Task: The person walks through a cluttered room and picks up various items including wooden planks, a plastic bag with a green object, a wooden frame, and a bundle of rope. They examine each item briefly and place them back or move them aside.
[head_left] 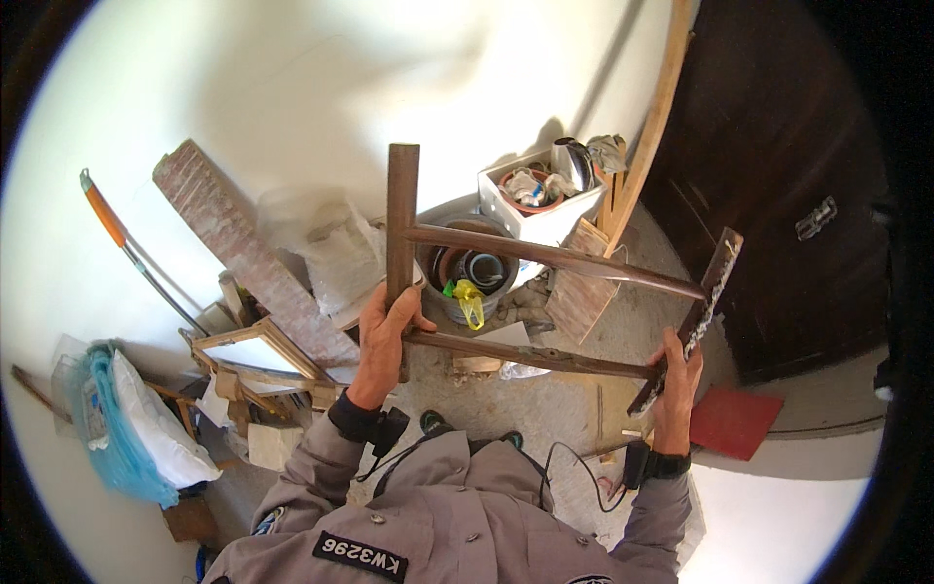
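Observation:
A dark brown wooden frame [554, 255], two uprights joined by two round rails, is held up before me in both hands. My left hand [389, 336] wraps the lower part of the left upright, its thumb near the joint with the lower rail. My right hand [678, 379] grips the lower part of the right upright. That right upright [709, 299] tilts and carries a rough, whitish strip along its edge. Below the frame, grey round tubs [467, 233] sit nested on the floor, a yellow plastic bag [469, 298] at their rim.
A white box [522, 219] with pots stands against the wall. Marbled boards [241, 241], a framed mirror or pane [252, 352] and an orange-handled saw or tool [104, 213] lean at left, near bags [146, 423]. At right are a dark door [759, 168] and red panel [735, 423].

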`<state>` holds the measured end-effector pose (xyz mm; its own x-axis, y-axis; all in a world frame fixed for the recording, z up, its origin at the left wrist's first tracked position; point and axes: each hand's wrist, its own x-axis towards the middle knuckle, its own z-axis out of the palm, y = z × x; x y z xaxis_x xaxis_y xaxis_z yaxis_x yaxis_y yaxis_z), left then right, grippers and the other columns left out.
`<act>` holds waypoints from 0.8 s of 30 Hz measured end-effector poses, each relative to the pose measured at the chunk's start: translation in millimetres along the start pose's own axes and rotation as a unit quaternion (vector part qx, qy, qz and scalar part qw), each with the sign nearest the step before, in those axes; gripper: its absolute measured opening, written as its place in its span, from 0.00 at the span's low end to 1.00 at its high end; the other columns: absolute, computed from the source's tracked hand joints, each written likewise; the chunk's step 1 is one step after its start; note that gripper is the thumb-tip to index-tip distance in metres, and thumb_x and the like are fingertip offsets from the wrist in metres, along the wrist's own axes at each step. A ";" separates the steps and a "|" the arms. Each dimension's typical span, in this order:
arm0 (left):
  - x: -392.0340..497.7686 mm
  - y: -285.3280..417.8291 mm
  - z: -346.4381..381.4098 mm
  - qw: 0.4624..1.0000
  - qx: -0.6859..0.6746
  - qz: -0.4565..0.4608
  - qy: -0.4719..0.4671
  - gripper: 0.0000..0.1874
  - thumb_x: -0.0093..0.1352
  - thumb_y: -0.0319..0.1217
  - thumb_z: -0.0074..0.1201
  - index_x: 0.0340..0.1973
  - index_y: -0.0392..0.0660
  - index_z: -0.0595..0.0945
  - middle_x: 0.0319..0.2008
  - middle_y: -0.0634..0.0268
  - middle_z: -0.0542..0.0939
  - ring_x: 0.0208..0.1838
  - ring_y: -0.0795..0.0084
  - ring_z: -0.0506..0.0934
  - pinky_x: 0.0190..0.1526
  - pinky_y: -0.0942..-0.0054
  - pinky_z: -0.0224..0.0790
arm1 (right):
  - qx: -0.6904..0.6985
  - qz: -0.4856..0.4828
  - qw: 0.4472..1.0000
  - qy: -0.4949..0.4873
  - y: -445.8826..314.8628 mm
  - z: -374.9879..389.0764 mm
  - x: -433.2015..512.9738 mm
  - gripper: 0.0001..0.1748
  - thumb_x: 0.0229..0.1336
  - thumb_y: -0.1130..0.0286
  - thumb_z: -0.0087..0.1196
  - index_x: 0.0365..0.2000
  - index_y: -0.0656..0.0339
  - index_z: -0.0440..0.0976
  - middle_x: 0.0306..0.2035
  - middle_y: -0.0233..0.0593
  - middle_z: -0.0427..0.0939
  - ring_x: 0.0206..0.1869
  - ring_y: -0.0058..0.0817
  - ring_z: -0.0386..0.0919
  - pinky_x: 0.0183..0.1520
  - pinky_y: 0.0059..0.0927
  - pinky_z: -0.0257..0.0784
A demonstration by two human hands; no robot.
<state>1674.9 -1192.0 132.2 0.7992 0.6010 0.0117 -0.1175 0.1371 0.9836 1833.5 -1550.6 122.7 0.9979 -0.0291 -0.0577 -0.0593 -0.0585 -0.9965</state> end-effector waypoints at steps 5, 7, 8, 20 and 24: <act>13.6 6.9 -34.1 1.000 -0.014 0.001 -0.028 0.16 0.78 0.40 0.53 0.50 0.41 0.77 0.34 0.69 0.76 0.34 0.77 0.78 0.42 0.77 0.72 | 0.031 0.002 1.000 0.001 7.2 22.6 -9.8 0.14 0.60 0.61 0.63 0.35 0.59 0.72 0.24 0.31 0.74 0.29 0.23 0.71 0.36 0.28 0.64; 20.2 7.9 -48.6 0.999 -0.003 -0.007 -0.044 0.16 0.77 0.40 0.54 0.51 0.41 0.77 0.36 0.69 0.76 0.36 0.77 0.77 0.44 0.77 0.70 | 0.051 0.009 0.999 -0.013 10.5 31.3 -12.3 0.12 0.60 0.64 0.63 0.36 0.60 0.73 0.25 0.31 0.74 0.29 0.24 0.73 0.36 0.28 0.66; 22.3 7.1 -55.5 0.999 0.011 -0.013 -0.047 0.17 0.77 0.40 0.55 0.52 0.40 0.77 0.37 0.69 0.76 0.37 0.78 0.76 0.44 0.77 0.68 | 0.058 0.015 0.998 -0.011 11.8 35.6 -14.7 0.12 0.59 0.66 0.63 0.36 0.60 0.73 0.25 0.31 0.74 0.29 0.24 0.73 0.36 0.29 0.67; 59.9 -54.7 -113.2 0.992 0.071 -0.092 -0.051 0.19 0.76 0.40 0.58 0.54 0.41 0.78 0.42 0.74 0.74 0.44 0.82 0.68 0.48 0.78 0.62 | 0.051 -0.030 0.996 -0.071 -6.0 70.7 -47.5 0.19 0.60 0.63 0.64 0.44 0.62 0.70 0.28 0.35 0.74 0.30 0.24 0.73 0.36 0.29 0.70; 64.3 -82.5 -112.2 0.986 0.087 -0.140 -0.031 0.17 0.76 0.40 0.57 0.53 0.41 0.80 0.43 0.74 0.75 0.46 0.81 0.69 0.50 0.77 0.63 | 0.021 0.008 0.996 -0.089 -21.4 80.3 -35.3 0.21 0.53 0.68 0.63 0.45 0.64 0.71 0.27 0.37 0.75 0.27 0.27 0.75 0.33 0.30 0.73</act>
<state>1669.8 -1076.3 31.6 0.8204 0.5094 -0.2597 0.2121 0.1506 0.9656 1801.6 -1468.2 141.3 0.9860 0.1471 -0.0792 -0.0775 -0.0173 -0.9968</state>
